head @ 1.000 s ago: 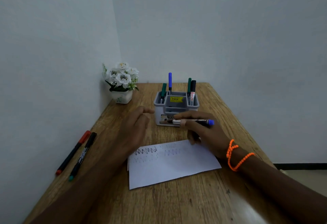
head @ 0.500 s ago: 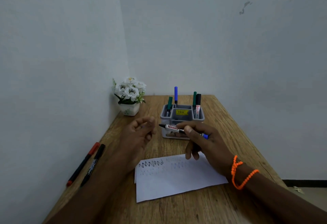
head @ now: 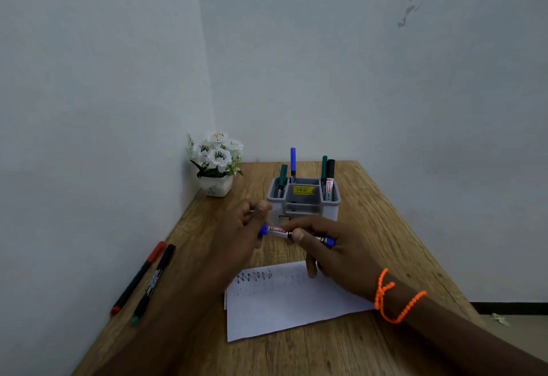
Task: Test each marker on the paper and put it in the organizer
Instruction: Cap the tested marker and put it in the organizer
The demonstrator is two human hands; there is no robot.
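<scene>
Two loose markers point(head: 142, 279) far left of paper point(head: 284, 307); right-hand grip point(head: 329, 245) round blue marker point(head: 296, 233), left point(head: 240, 227) half-curled w/ nothing.

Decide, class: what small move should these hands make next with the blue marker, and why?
Probably carry the blue marker forward and stand it in the organizer. The right hand holds it level just in front of the organizer, its cap looks on at the left hand, and the paper already bears scribbles, so testing seems done.
</scene>
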